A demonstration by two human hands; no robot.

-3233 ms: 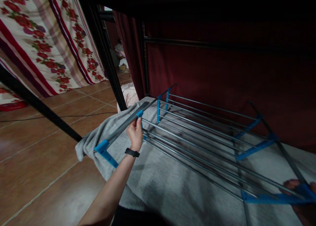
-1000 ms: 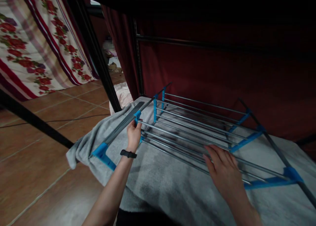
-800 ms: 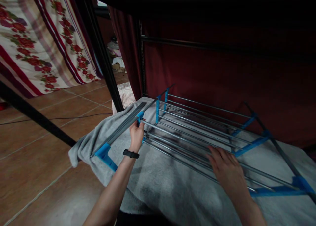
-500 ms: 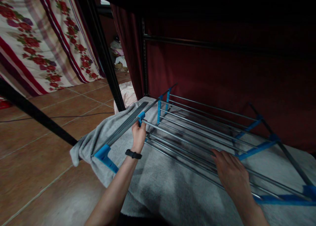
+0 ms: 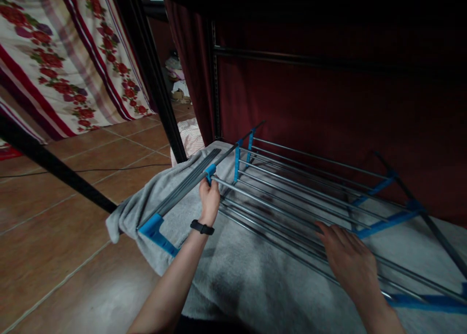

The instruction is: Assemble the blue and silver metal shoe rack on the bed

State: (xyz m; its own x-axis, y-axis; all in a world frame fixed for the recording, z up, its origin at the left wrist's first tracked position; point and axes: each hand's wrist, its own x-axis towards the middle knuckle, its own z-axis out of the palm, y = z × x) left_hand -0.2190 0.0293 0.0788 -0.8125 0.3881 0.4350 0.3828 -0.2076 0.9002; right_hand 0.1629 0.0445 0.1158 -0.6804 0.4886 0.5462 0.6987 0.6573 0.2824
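Head view: a tubular metal rack with blue plastic brackets lies on a grey blanket spread over a bed, its bars running from the left towards the near right. At its left side, the left hand, a black wristband below it, has its fingers closed on the rack at a blue connector. On the near right, the right hand rests over a long bar; whether its fingers wrap right around cannot be told. Grey rods lie just left of the rack, beyond an angled blue bracket. Far behind hangs a dark red curtain.
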